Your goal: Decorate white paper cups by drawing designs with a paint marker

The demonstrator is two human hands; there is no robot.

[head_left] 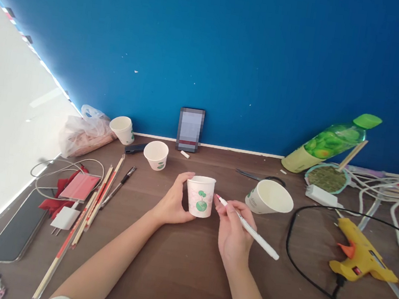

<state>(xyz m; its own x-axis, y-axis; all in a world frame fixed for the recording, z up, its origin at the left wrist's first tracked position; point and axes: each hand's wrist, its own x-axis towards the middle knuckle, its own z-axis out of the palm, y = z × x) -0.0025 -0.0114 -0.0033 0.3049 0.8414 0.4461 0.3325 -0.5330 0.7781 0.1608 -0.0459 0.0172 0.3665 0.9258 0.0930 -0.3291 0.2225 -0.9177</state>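
In the head view, my left hand is closed around the left side of a white paper cup, with its thumb near the base and fingers by the rim. The cup is upright and bears a green leaf print and faint pink marks. My right hand grips a white marker with a pink tip. That tip points at the cup's right side; I cannot tell whether it touches. Another paper cup stands just beyond my right hand, and a third cup sits behind my left hand.
A yellow glue gun with a looping black cable lies right. Behind it are a green-capped bottle, a bowl of dried bits and white cables. Scissors lie at the back. Left are wooden sticks, a pen and a phone.
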